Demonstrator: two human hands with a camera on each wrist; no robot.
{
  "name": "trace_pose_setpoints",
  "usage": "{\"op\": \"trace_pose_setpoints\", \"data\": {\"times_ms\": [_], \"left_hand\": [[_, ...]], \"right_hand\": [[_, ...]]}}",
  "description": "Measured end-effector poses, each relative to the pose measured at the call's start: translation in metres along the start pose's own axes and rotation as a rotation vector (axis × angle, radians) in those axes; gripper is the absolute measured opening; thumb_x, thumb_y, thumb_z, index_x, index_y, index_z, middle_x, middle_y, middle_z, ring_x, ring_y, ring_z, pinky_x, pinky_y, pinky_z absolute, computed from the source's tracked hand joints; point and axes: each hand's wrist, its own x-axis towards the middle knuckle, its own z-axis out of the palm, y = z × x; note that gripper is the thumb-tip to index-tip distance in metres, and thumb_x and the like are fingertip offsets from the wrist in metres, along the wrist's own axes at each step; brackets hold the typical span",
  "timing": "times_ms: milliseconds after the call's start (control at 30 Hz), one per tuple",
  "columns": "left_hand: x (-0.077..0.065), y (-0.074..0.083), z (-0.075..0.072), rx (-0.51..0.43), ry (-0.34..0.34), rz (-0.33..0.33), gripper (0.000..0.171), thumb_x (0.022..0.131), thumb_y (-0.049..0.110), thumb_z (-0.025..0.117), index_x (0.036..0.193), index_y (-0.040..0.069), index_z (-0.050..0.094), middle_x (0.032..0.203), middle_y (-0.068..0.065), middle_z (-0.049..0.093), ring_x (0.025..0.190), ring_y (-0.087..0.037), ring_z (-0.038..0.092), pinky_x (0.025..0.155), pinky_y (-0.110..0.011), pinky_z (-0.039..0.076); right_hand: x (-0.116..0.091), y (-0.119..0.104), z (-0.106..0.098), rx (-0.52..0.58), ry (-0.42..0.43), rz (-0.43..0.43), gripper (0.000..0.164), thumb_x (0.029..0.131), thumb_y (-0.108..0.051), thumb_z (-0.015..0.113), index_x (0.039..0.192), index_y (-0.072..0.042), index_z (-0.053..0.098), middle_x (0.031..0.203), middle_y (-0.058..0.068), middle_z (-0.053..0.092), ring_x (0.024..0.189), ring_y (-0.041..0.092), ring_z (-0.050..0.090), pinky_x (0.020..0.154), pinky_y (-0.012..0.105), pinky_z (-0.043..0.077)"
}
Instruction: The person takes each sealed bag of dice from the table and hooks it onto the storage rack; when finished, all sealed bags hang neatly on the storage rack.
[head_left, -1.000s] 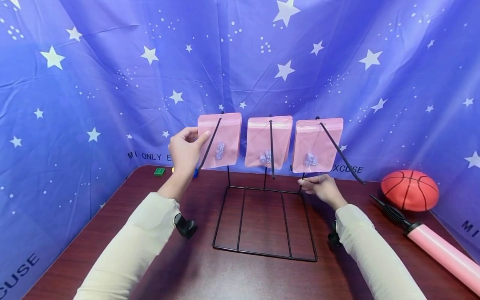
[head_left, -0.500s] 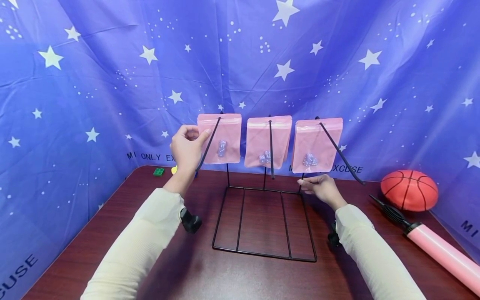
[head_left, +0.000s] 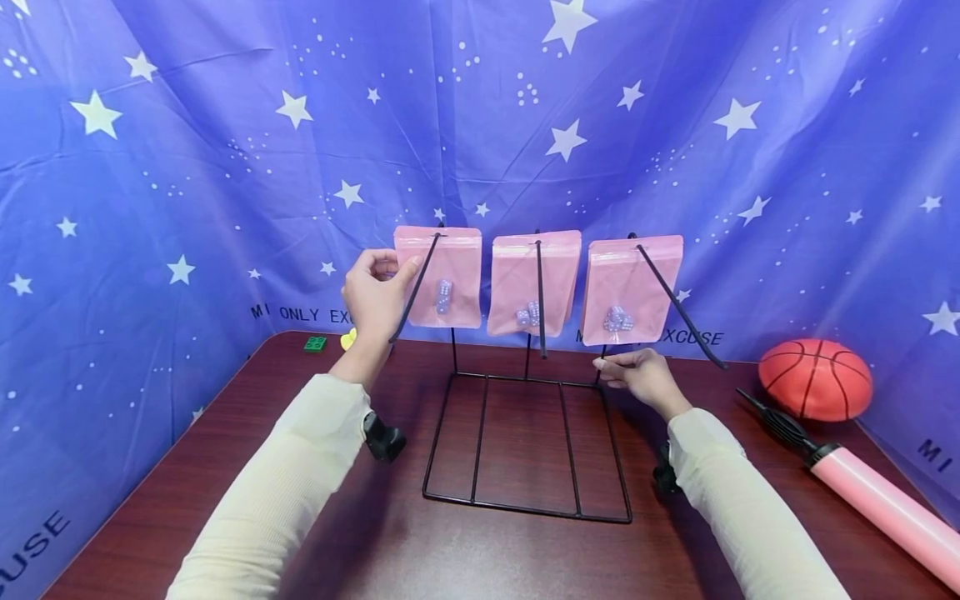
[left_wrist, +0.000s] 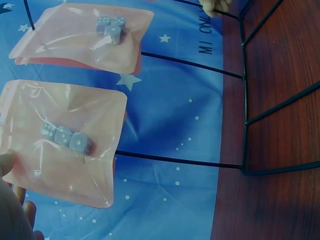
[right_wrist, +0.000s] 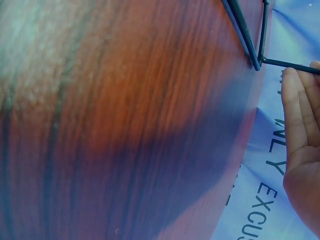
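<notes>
A black wire rack [head_left: 527, 509] stands on the table, with three pink zip pouches hung from its hooks. Thumb and fingers of my left hand [head_left: 372, 304] pinch the left edge of the left pouch [head_left: 462, 265], beside its hook. Dice [left_wrist: 64, 136] show through that pouch in the left wrist view. The middle pouch [head_left: 517, 279] and the right pouch [head_left: 618, 279] hang untouched, also with dice inside. Low on the rack's right upright [right_wrist: 287, 65], my right hand [head_left: 645, 377] pinches the wire between thumb and fingers.
On the right lie a red ball [head_left: 816, 379] with black lines and a pink pump [head_left: 885, 500] with a black nozzle. A green toy brick [head_left: 315, 343] and a yellow piece [head_left: 348, 339] sit at the back left. A starry blue cloth [head_left: 480, 108] hangs behind.
The left pouch has turned slightly and hangs straighter, its lower edge a little higher. My left hand has shifted slightly with it. My right hand stays at the upright.
</notes>
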Motion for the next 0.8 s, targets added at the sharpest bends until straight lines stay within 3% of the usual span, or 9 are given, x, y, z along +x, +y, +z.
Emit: {"op": "trace_pose_setpoints", "data": {"times_ms": [800], "left_hand": [[-0.006, -0.022, -0.023, -0.03, -0.112, -0.001, 0.033, 0.087, 0.023, 0.083, 0.111, 0.003, 0.072, 0.095, -0.013, 0.072, 0.078, -0.006, 0.058, 0.071, -0.021, 0.043]], "right_hand": [[-0.001, -0.002, -0.002, -0.025, -0.009, -0.001, 0.038, 0.097, -0.019, 0.072, 0.118, 0.012, 0.069, 0.11, 0.026, 0.072, 0.094, 0.031, 0.075, 0.08, 0.039, 0.059]]}}
